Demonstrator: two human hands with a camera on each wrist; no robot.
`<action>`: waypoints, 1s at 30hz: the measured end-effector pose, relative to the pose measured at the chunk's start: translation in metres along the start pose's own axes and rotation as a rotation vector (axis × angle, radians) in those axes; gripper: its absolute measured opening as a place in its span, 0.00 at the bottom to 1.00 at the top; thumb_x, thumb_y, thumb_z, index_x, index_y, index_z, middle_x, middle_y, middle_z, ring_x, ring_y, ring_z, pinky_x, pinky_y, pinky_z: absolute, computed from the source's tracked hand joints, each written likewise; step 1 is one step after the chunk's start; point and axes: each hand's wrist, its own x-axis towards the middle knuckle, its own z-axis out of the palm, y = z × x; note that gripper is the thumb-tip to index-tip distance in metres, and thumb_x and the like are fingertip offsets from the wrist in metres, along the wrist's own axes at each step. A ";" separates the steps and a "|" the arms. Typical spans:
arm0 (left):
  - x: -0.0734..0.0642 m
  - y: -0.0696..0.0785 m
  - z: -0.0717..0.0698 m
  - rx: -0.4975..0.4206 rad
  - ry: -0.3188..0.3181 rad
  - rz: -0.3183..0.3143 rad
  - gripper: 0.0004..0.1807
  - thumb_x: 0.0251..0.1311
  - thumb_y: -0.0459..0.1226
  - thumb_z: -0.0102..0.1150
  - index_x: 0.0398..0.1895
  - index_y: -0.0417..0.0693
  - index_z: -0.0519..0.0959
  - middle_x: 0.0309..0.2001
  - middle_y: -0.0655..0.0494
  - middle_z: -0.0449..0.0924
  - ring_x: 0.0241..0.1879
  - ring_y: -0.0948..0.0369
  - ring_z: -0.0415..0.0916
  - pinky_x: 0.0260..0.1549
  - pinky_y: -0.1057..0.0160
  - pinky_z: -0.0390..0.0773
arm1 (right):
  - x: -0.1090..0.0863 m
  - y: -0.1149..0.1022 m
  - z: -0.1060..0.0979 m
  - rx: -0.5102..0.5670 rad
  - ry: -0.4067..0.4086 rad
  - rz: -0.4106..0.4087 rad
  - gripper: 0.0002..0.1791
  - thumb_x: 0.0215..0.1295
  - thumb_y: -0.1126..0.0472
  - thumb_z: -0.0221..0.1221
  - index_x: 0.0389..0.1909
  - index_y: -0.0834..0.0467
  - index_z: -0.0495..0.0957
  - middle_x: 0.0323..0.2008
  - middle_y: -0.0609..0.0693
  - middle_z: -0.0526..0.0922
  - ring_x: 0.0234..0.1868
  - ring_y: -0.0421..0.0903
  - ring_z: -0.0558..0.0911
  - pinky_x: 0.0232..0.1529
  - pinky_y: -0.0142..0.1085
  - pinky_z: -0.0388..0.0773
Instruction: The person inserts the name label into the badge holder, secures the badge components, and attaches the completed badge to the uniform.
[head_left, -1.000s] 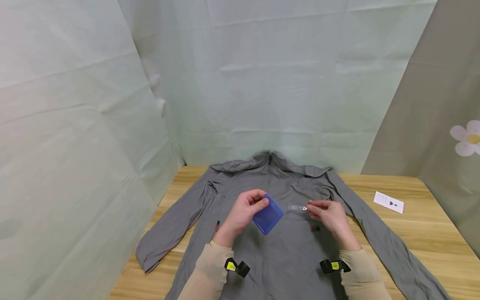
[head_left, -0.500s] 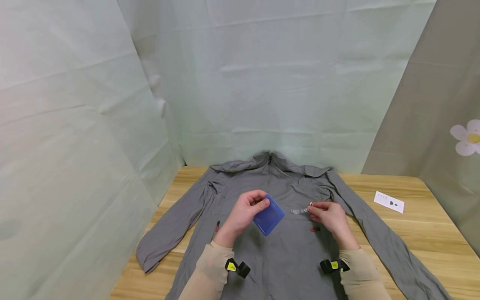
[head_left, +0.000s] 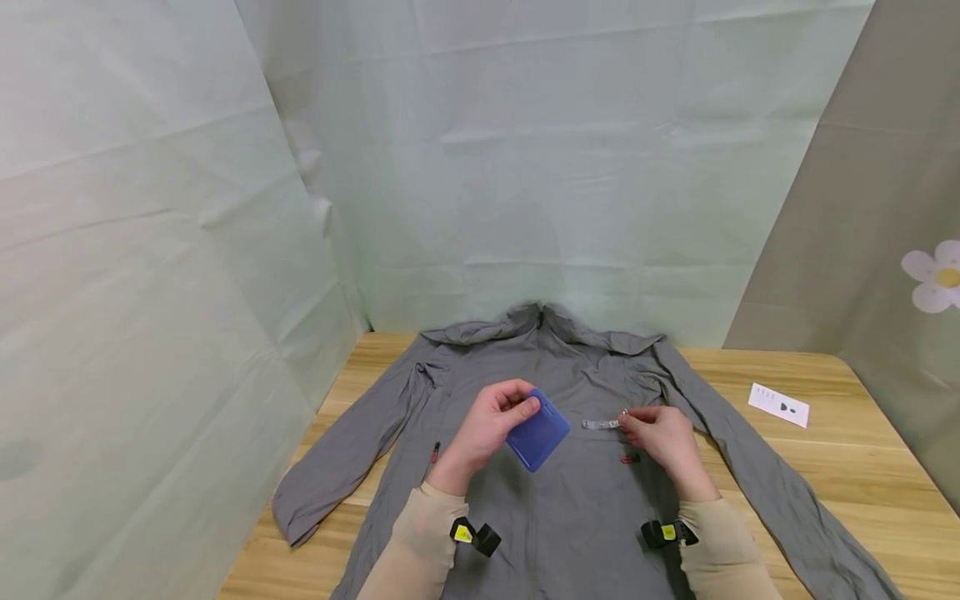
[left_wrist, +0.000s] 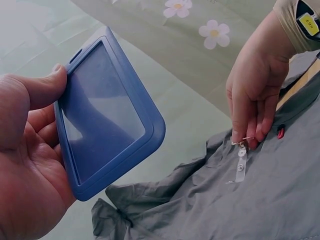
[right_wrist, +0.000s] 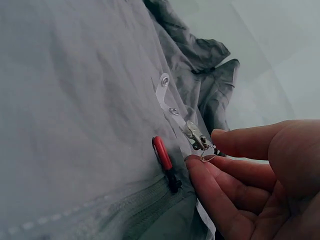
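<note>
Wooden table (head_left: 851, 471), lower right, bears card (head_left: 778, 406) (head view only); left hand (head_left: 482, 427) grips badge holder (head_left: 538, 435), right hand (head_left: 666, 437) pinches strap clip (head_left: 602, 425).

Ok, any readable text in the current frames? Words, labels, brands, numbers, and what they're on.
Nothing reads for certain.
White card: row of small marks, too small to read.
Left-wrist yellow label: too small to read.
Right-wrist yellow label: dark characters, too small to make out.
Blue holder: no text on the sides shown.
Clear strap: no text visible.
</note>
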 end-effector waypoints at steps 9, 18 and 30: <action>0.000 0.000 -0.001 -0.001 -0.014 -0.004 0.13 0.77 0.32 0.60 0.51 0.25 0.80 0.36 0.61 0.85 0.31 0.64 0.78 0.32 0.67 0.78 | -0.003 -0.002 -0.003 -0.112 0.024 -0.034 0.21 0.74 0.52 0.67 0.53 0.68 0.88 0.39 0.57 0.91 0.34 0.47 0.90 0.34 0.42 0.86; 0.000 -0.001 -0.001 0.006 -0.012 -0.009 0.13 0.77 0.31 0.60 0.52 0.25 0.80 0.36 0.62 0.85 0.31 0.64 0.78 0.32 0.67 0.78 | -0.003 -0.003 -0.004 -0.128 0.033 -0.034 0.21 0.73 0.52 0.68 0.51 0.67 0.89 0.31 0.50 0.90 0.31 0.43 0.86 0.31 0.40 0.81; 0.000 -0.001 -0.001 0.004 -0.012 -0.005 0.12 0.77 0.31 0.60 0.52 0.25 0.80 0.36 0.62 0.85 0.31 0.65 0.78 0.33 0.67 0.78 | -0.004 -0.005 -0.006 -0.153 0.038 -0.037 0.21 0.74 0.52 0.67 0.50 0.67 0.89 0.27 0.47 0.88 0.28 0.42 0.84 0.29 0.39 0.78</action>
